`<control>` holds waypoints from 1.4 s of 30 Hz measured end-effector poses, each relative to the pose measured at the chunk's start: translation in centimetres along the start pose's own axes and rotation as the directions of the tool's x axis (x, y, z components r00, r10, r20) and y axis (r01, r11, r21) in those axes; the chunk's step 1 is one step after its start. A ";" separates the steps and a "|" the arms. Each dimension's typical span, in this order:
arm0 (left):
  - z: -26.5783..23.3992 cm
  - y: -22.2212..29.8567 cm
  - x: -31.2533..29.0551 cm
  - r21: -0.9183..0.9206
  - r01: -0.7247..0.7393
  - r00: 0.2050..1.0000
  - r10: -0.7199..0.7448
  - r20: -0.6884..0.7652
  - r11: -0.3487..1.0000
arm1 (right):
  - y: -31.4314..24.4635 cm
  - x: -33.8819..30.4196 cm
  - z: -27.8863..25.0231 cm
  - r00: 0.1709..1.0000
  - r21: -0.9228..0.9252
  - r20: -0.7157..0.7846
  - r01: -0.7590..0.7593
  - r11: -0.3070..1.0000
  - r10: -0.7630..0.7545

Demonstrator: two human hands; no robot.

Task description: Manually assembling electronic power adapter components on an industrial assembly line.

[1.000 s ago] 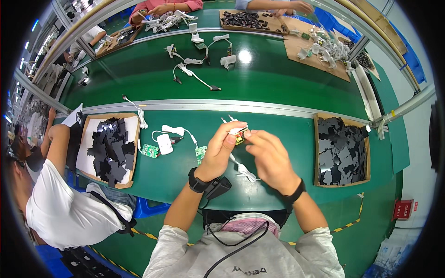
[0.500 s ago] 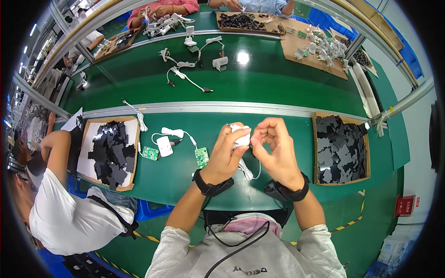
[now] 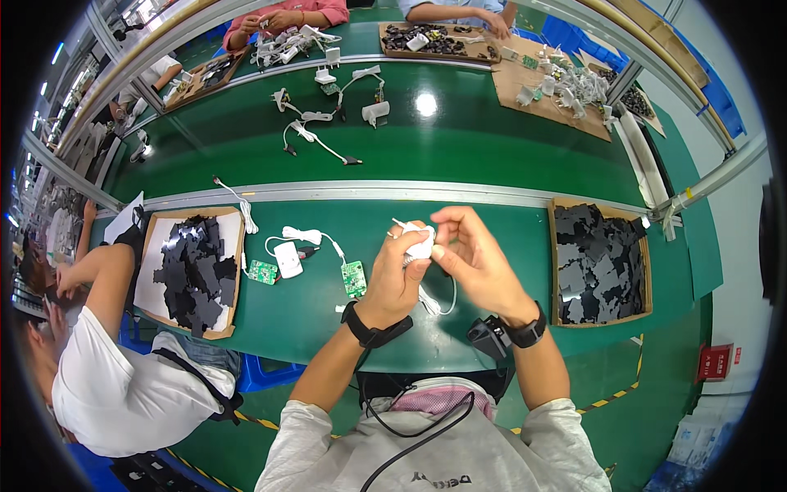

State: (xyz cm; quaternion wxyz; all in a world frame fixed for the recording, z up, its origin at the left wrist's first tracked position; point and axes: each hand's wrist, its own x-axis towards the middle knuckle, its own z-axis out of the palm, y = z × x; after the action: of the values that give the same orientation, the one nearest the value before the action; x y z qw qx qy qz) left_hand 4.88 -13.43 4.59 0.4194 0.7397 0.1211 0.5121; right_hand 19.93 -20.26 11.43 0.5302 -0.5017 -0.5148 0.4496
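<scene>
In front of me, over the green table [image 3: 393, 340], my left hand [image 3: 393, 279] is closed round a white power adapter [image 3: 420, 245]. A thin prong or pin sticks out past its fingers at the top. My right hand [image 3: 485, 266] has its fingers curled and its thumb against the adapter's right side; the fingertips partly hide what they pinch. A white cable [image 3: 431, 304] hangs in a loop below the hands onto the table. Left of my left hand lies a green circuit board [image 3: 354, 280] on a white cord. Farther left are a white adapter housing [image 3: 288, 259] and a second circuit board [image 3: 263, 272].
Shallow cardboard trays of black cut pieces stand left [image 3: 195, 271] and right [image 3: 602, 262]. A metal rail [image 3: 369, 191] crosses behind my hands. Beyond it lie several adapters with cords [image 3: 316, 115]. Co-workers sit across the table and at my left [image 3: 135, 377].
My right thumb and fingers have moved left against the adapter, which has tilted in my left hand. Across the table, a co-worker's hand in a blue sleeve has shifted right.
</scene>
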 end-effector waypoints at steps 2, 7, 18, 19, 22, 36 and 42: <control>0.2 0.0 -0.3 -0.037 0.020 1.000 -0.020 -0.009 0.999 | 0.6 0.0 0.5 0.999 -0.046 -0.011 0.035 0.998 -0.036; 0.1 0.4 -0.4 -0.083 0.135 0.990 -0.131 0.047 0.987 | 1.3 0.0 0.7 0.995 0.094 -0.037 0.096 0.991 -0.093; -0.8 0.3 0.8 -0.445 0.369 0.928 -0.349 0.128 0.816 | 1.0 -0.1 0.6 0.949 -0.340 0.000 0.296 0.893 -0.314; -0.7 0.2 0.6 -0.435 0.365 0.929 -0.350 0.118 0.823 | 1.2 -0.1 0.7 0.948 -0.348 -0.016 0.293 0.890 -0.319; -0.5 0.0 0.5 -0.414 0.355 0.933 -0.349 0.094 0.838 | 1.7 0.0 1.0 0.943 -0.365 -0.046 0.291 0.884 -0.330; -0.9 1.4 1.5 -0.479 0.532 0.844 -0.485 0.229 0.699 | 2.1 -0.2 -0.6 0.813 -0.682 -0.019 0.415 0.602 -0.582; -0.4 1.8 1.7 -0.503 0.522 0.849 -0.474 0.233 0.689 | 0.7 -1.2 -0.3 0.863 -0.579 -0.060 0.379 0.722 -0.501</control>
State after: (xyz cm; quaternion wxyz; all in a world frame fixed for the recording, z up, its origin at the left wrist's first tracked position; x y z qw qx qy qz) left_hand 4.85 -13.37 7.10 0.7409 0.5478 0.1475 0.3595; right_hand 20.19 -21.36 10.59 0.5073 -0.5394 -0.6664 0.0870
